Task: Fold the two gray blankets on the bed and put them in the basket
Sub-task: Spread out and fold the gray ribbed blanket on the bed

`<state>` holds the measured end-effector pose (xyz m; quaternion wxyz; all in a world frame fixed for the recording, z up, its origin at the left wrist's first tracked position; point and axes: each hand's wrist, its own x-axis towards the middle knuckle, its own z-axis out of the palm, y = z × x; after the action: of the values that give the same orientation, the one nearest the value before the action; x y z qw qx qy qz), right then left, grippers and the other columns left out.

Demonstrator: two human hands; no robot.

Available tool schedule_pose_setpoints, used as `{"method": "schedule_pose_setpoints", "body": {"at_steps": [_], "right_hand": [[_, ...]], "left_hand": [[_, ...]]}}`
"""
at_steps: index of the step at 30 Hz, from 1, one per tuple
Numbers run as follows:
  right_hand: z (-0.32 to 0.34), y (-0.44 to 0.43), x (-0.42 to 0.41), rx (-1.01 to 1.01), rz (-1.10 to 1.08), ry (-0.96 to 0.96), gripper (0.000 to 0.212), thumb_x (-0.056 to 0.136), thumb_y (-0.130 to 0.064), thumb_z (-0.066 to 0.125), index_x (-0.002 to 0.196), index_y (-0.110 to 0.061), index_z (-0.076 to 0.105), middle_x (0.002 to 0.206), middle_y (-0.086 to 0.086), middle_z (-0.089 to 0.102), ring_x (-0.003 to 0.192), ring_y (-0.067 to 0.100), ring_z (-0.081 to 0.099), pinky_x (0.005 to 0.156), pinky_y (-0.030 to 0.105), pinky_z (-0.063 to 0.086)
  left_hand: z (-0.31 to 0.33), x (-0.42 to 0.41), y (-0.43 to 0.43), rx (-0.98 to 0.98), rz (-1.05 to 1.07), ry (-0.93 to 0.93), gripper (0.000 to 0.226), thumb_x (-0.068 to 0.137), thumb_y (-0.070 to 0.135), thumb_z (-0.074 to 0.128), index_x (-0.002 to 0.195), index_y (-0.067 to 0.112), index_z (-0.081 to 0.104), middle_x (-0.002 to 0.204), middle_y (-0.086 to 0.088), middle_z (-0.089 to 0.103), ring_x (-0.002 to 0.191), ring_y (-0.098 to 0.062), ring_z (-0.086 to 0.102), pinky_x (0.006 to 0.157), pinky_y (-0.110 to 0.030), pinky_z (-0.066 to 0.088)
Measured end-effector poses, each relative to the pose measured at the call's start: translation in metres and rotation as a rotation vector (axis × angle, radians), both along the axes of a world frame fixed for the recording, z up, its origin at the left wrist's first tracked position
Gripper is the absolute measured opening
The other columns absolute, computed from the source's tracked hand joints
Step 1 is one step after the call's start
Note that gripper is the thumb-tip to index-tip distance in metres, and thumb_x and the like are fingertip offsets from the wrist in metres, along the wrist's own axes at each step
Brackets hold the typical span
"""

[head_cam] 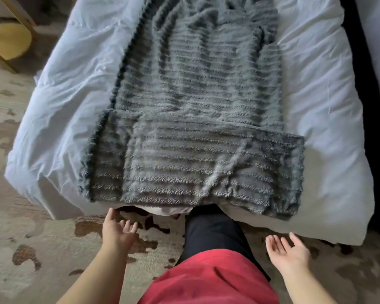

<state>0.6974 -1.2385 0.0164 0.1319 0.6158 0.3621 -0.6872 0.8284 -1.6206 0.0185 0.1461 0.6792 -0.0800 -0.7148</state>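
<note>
Both hands hover palm-up below the white-covered bed's (64, 119) foot: left hand (119, 230) and right hand (287, 252), fingers spread and empty, just short of the ribbed fuzzy gray blanket (195, 128).

A beige carpet (42, 249) with brown blotches covers the floor from 9 round to 6 o'clock. At 10 o'clock stands what looks like a chair (8, 40) with a yellow seat and pale wooden frame. At 6 o'clock a red garment (206, 281) hangs above a dark trouser leg (213, 233).
</note>
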Motion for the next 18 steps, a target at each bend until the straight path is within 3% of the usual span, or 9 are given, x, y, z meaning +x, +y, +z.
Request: {"method": "schedule_pose_setpoints", "body": {"at_steps": [3,6,9,11,18], "right_hand": [[-0.013,-0.008,-0.002,-0.01,-0.023,0.013,0.067,0.092,-0.039,0.057,0.147,-0.011,0.03,0.143,0.012,0.043,0.126,0.027,0.048,0.1,0.039,0.042],[-0.025,-0.032,-0.035,-0.012,0.014,0.035,0.078,0.087,-0.049,0.059,0.148,-0.01,0.029,0.148,0.014,0.036,0.134,0.029,0.039,0.109,0.045,0.034],[-0.04,-0.056,-0.08,-0.043,0.04,0.064,0.045,0.095,-0.046,0.046,0.124,-0.013,0.055,0.141,0.012,0.047,0.123,0.034,0.048,0.104,0.051,0.036],[-0.048,-0.066,-0.101,-0.046,0.057,0.034,0.037,0.097,-0.04,0.037,0.116,-0.019,0.062,0.134,0.012,0.055,0.117,0.037,0.052,0.104,0.053,0.038],[-0.046,-0.075,-0.111,-0.012,0.088,-0.036,0.041,0.096,-0.041,0.037,0.13,-0.029,0.058,0.137,0.005,0.056,0.127,0.033,0.048,0.111,0.05,0.031]], "left_hand": [[-0.013,-0.01,-0.004,0.018,0.042,0.037,0.086,0.09,0.05,0.057,0.153,0.016,0.01,0.158,-0.01,0.018,0.145,-0.023,0.02,0.118,-0.046,0.018],[-0.026,-0.041,-0.018,0.045,0.021,0.104,0.082,0.081,0.054,0.064,0.146,0.015,0.034,0.149,-0.013,0.038,0.139,-0.032,0.034,0.115,-0.056,0.019],[-0.038,-0.086,-0.036,0.077,-0.061,0.184,0.056,0.081,0.054,0.062,0.127,0.023,0.062,0.134,-0.012,0.057,0.127,-0.038,0.046,0.11,-0.065,0.02],[-0.043,-0.11,-0.044,0.123,-0.035,0.182,0.051,0.085,0.05,0.059,0.127,0.021,0.062,0.133,-0.012,0.058,0.126,-0.037,0.048,0.109,-0.062,0.026],[-0.05,-0.12,-0.05,0.203,0.008,0.095,0.053,0.089,0.049,0.055,0.132,0.019,0.056,0.135,-0.013,0.056,0.128,-0.037,0.047,0.11,-0.059,0.028]]}}
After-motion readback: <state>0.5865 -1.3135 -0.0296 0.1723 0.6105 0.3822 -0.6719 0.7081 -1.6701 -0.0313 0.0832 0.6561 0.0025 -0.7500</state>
